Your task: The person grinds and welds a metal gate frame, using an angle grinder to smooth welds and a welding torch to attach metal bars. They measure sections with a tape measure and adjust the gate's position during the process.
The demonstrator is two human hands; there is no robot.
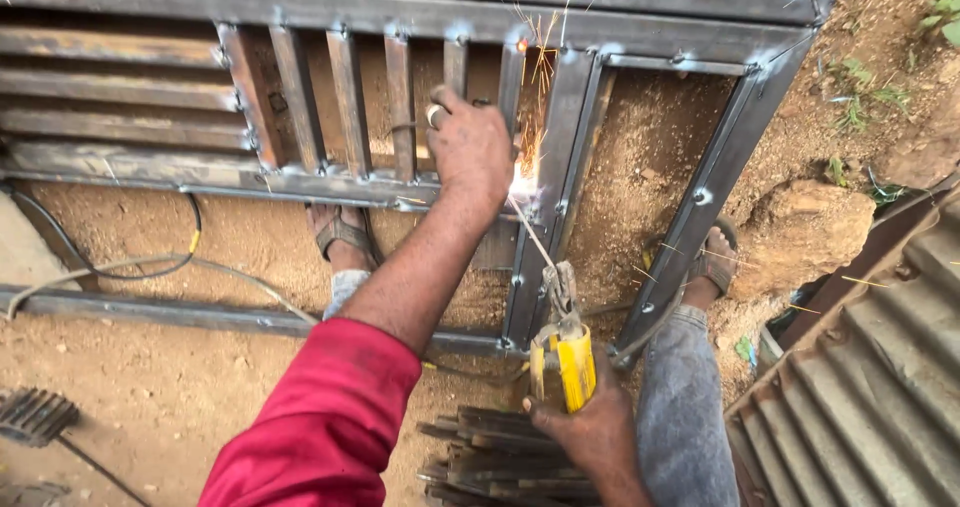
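A steel gate frame [400, 12] with several upright flat slats lies over sandy ground. My left hand [470, 147], on a red-sleeved arm, grips a flat steel slat [495, 247] and presses it against the frame. My right hand [590, 432] holds a yellow electrode holder [565, 367]. Its thin welding rod [535, 232] slants up to a bright arc [524, 182] just right of my left hand. Sparks fly upward from that spot along the square upright [560, 127].
My sandalled feet [340, 232] [715, 262] stand inside the frame. A stack of loose flat bars [500, 457] lies near my right hand. Cables [150, 262] and a steel tube [150, 312] cross the left ground. Corrugated sheet [880, 367] and a rock [800, 232] are on the right.
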